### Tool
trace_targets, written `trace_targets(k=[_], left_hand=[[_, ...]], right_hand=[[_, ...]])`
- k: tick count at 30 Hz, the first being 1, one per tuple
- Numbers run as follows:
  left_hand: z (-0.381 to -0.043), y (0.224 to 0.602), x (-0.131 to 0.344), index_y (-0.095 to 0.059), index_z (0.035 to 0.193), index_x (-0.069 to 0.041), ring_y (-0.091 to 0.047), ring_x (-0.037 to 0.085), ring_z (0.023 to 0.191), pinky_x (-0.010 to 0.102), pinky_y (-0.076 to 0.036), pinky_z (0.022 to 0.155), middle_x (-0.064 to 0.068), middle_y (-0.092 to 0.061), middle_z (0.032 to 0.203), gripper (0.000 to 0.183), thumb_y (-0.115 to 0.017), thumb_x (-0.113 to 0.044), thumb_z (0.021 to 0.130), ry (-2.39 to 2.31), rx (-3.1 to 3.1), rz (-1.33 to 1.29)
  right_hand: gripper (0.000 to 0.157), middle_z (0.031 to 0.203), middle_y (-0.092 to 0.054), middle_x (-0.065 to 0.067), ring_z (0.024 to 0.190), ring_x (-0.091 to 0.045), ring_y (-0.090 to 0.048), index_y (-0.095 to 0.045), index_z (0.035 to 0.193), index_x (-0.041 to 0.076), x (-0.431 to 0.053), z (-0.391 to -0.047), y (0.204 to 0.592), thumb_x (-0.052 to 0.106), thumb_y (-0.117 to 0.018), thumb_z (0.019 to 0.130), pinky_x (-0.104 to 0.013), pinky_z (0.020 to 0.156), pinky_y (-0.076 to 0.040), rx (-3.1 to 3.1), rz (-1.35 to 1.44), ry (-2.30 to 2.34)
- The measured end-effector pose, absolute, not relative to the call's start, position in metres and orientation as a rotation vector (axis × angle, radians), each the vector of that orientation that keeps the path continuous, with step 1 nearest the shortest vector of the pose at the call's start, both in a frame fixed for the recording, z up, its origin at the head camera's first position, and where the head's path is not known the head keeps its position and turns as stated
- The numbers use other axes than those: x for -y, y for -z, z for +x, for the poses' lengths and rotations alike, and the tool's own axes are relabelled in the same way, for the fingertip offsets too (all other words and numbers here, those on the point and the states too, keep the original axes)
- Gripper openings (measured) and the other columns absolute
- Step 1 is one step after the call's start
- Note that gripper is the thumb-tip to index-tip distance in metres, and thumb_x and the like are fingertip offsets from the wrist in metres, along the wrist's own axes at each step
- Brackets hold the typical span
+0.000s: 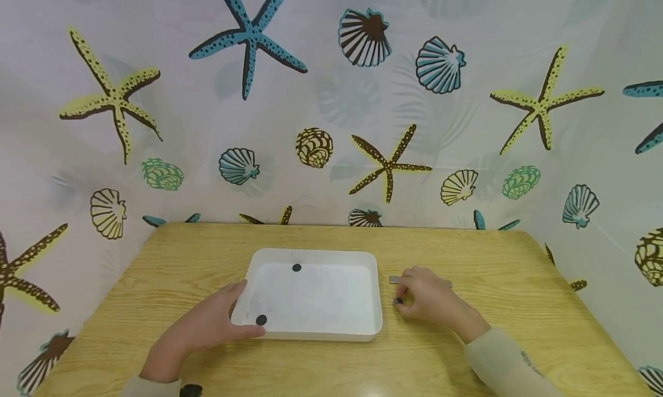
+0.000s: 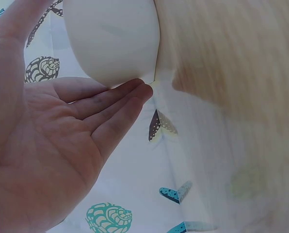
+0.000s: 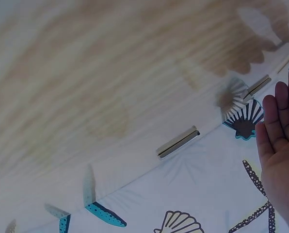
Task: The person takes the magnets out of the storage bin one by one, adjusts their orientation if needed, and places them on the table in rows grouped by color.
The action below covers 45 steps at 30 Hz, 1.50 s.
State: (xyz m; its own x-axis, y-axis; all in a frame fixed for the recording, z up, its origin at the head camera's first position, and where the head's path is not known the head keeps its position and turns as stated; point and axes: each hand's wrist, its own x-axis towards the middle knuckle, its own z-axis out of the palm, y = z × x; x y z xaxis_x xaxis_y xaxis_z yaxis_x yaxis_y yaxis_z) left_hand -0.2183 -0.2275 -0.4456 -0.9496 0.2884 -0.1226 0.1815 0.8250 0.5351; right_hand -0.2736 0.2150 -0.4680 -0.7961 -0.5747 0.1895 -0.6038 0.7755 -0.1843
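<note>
A shallow white tray lies on the wooden table, with one black disc near its far side and another black disc at its near left corner. My left hand holds the tray by that corner, thumb along the front rim and fingers against the left side. In the left wrist view its fingers touch the tray's outer wall. Right of the tray, my right hand pinches a small dark disc between thumb and fingertips, close over the table.
Two short grey metal bars lie on the table beyond my right hand, which partly hides them in the head view. A pale curtain printed with starfish and shells hangs behind and along both sides of the table.
</note>
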Motion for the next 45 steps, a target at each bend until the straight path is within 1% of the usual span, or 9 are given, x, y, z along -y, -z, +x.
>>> trace_targets(k=[9,14,17,23,31,34,41,45], left_hand=[[-0.220,0.447,0.227,-0.027,0.157,0.013,-0.040,0.051,0.146,0.064,-0.040,0.116,0.036,-0.035,0.160,0.124,-0.083,-0.063,0.077,-0.790,-2.817,0.352],[-0.221,0.447,0.227,-0.027,0.156,0.014,-0.040,0.051,0.146,0.063,-0.040,0.116,0.035,-0.036,0.160,0.123,-0.083,-0.063,0.077,-0.793,-2.820,0.351],[-0.222,0.447,0.227,-0.027,0.157,0.013,-0.040,0.051,0.146,0.064,-0.040,0.116,0.035,-0.035,0.160,0.124,-0.083,-0.063,0.077,-0.793,-2.821,0.349],[-0.223,0.444,0.226,-0.026,0.157,0.014,-0.039,0.051,0.147,0.064,-0.040,0.116,0.035,-0.035,0.160,0.124,-0.083,-0.063,0.078,-0.809,-2.820,0.351],[-0.222,0.444,0.223,-0.027,0.157,0.013,-0.039,0.051,0.147,0.064,-0.039,0.117,0.035,-0.035,0.160,0.122,-0.084,-0.060,0.078,-0.816,-2.807,0.331],[-0.222,0.444,0.222,-0.027,0.157,0.012,-0.039,0.050,0.147,0.064,-0.038,0.117,0.035,-0.035,0.161,0.123,-0.084,-0.061,0.077,-0.806,-2.802,0.305],[-0.221,0.444,0.223,-0.027,0.157,0.013,-0.040,0.050,0.147,0.063,-0.040,0.117,0.035,-0.036,0.160,0.122,-0.084,-0.061,0.078,-0.810,-2.819,0.335],[-0.220,0.445,0.224,-0.028,0.156,0.013,-0.041,0.050,0.146,0.063,-0.040,0.116,0.035,-0.037,0.159,0.121,-0.084,-0.061,0.078,-0.817,-2.823,0.352]], right_hand=[[0.012,0.091,-0.065,0.009,0.083,-0.008,-0.051,-0.073,0.083,0.019,-0.216,-0.278,0.469,0.026,-0.083,0.084,-0.037,0.086,-0.051,2.878,0.962,-0.325],[0.012,0.092,-0.066,0.009,0.086,-0.009,-0.055,-0.073,0.085,0.020,-0.219,-0.279,0.468,0.027,-0.083,0.083,-0.035,0.084,-0.052,2.867,0.928,-0.357],[0.013,0.092,-0.067,0.007,0.087,-0.011,-0.057,-0.073,0.087,0.018,-0.220,-0.282,0.463,0.026,-0.083,0.083,-0.034,0.082,-0.054,2.839,0.919,-0.374],[0.016,0.094,-0.067,0.004,0.093,-0.018,-0.060,-0.074,0.094,0.013,-0.218,-0.286,0.448,0.024,-0.082,0.085,-0.039,0.085,-0.054,2.831,0.920,-0.411],[0.020,0.101,-0.070,-0.002,0.100,-0.023,-0.063,-0.074,0.104,0.010,-0.209,-0.289,0.437,0.022,-0.077,0.088,-0.044,0.091,-0.054,2.833,0.943,-0.444],[0.021,0.102,-0.070,-0.003,0.101,-0.025,-0.063,-0.074,0.105,0.009,-0.204,-0.290,0.434,0.021,-0.076,0.089,-0.044,0.091,-0.054,2.834,0.940,-0.468],[0.023,0.102,-0.070,-0.003,0.098,-0.021,-0.063,-0.074,0.107,0.008,-0.189,-0.294,0.427,0.022,-0.076,0.089,-0.040,0.088,-0.054,2.777,0.958,-0.482],[0.024,0.104,-0.071,-0.005,0.101,-0.025,-0.064,-0.074,0.108,0.008,-0.177,-0.296,0.420,0.023,-0.077,0.090,-0.042,0.091,-0.054,2.777,0.985,-0.488]])
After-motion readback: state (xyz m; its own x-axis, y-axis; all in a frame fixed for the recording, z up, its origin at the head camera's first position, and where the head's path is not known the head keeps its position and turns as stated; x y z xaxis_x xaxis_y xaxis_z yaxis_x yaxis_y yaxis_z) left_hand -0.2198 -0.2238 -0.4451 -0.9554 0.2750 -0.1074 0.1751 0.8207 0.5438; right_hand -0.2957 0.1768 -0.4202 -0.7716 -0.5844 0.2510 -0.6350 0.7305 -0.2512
